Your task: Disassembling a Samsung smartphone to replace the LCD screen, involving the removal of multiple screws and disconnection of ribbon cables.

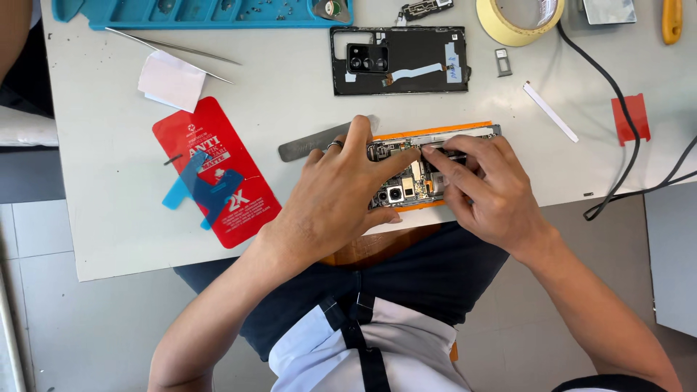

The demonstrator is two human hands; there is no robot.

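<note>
Opened phone (406,178) lies at the near edge of the counter (109,218), circuit board up, on an orange pad — close to the body, likely so both hands can brace over it. Left hand (341,192) clamps it: thumb under the near edge, forefinger curled over the far edge, holding it from sliding. Right hand (483,189) pinches closed on something small and dark at the board's upper right (too small to tell what).

Just beyond the left fingers: a flat metal pry blade (308,145). Left of them, a red card package (218,174) with a blue film tab on it.

Farther off: detached back cover (399,62), white paper (172,80) with tweezers (174,49), blue parts tray (203,13), tape roll (519,18), black cable (624,109).

Counter is pale grey, scuffed; grey tiled floor below.
</note>
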